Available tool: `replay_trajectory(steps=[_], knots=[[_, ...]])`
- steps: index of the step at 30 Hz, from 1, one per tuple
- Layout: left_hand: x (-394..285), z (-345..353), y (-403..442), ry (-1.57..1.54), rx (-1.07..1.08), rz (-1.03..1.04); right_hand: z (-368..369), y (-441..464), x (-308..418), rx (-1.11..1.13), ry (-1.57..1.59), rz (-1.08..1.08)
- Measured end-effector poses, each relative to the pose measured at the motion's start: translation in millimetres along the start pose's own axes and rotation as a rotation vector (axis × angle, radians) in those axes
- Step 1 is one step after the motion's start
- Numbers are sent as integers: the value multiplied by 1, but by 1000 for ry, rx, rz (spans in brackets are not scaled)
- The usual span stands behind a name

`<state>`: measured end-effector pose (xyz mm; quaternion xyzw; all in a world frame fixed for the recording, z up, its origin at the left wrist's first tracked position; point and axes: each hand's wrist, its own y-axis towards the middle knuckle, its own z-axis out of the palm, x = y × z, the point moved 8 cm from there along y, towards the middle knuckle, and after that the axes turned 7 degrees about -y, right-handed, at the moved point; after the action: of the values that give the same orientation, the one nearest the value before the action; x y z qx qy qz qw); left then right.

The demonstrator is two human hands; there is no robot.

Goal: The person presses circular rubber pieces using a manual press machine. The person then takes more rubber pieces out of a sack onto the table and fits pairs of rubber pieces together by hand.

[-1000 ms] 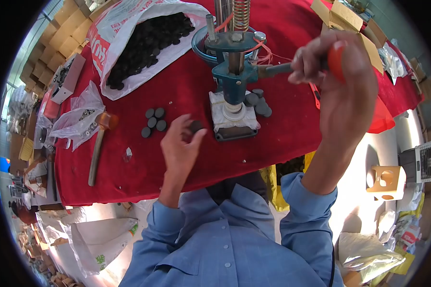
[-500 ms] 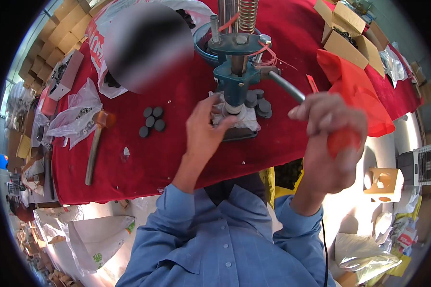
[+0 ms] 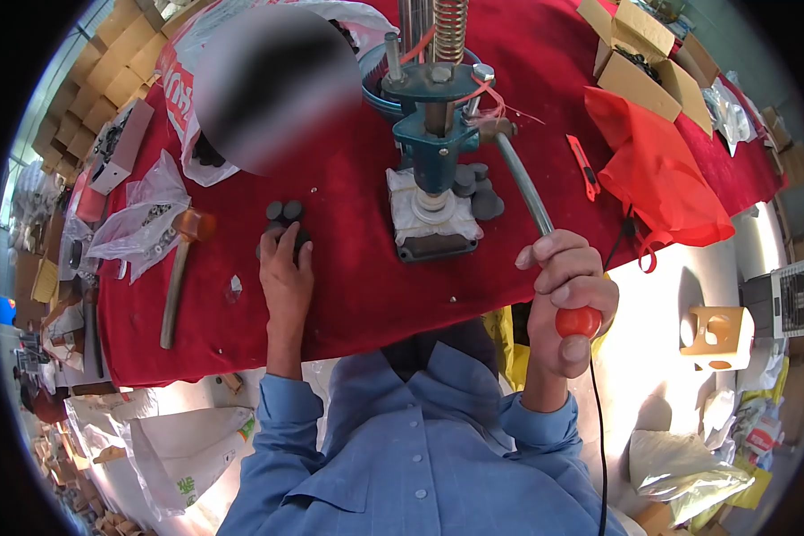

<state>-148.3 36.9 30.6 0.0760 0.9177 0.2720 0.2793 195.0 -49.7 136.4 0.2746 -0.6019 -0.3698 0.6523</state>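
Note:
My left hand [image 3: 286, 277] reaches down over a small group of black round discs [image 3: 292, 211] on the red cloth, fingers apart and partly covering them. No disc is visibly lifted. My right hand [image 3: 570, 299] is wrapped round the press lever [image 3: 525, 183] near its red ball knob [image 3: 579, 322]. The green hand press [image 3: 434, 143] stands at the table's middle. Its ram rests low over a pale round piece [image 3: 432, 211] on the white-wrapped base [image 3: 407, 214]. More dark discs [image 3: 486, 204] are piled beside the ram.
A hammer [image 3: 177, 286] and a plastic bag of small parts [image 3: 138, 228] lie left. Right are a red cutter knife [image 3: 584, 167], a red bag [image 3: 657, 170] and an open carton [image 3: 639, 54]. A blurred patch hides the upper left. The red-covered table [image 3: 375, 313] ends before me.
My left hand has moved from the press base leftward to the black discs. My right hand has come lower and slightly left, still on the lever, which now slopes more steeply.

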Motion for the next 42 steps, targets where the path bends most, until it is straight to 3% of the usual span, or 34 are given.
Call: replay_trajectory(steps=[3,6,16,19,22,25,28,34,37,41,42], knots=[[2,-1,-4,-3,-7,42,-1,-2,-1,-58,-27,-54],[-4,7,-3,-255,17,-124,-1,-11,-6,-131,5,-93],[-108,69,33,-536,87,5,0,52,16,85,-89,-4],[-101,77,33,-601,89,-72,5,86,15,85,-32,54],[-109,74,31,-585,87,-18,11,120,7,69,9,233],[-123,79,40,-578,88,53,14,141,-1,74,25,277],[-127,90,45,-574,113,16,10,140,-7,28,-132,352],[-129,82,43,-653,91,2,9,114,6,35,-31,167],[-104,57,46,-591,45,4,6,80,12,-3,-49,53],[-33,-1,51,53,-161,101,-2,7,1,44,25,-116],[-16,-2,52,130,-123,53,-4,-11,-5,-37,2,-30]])
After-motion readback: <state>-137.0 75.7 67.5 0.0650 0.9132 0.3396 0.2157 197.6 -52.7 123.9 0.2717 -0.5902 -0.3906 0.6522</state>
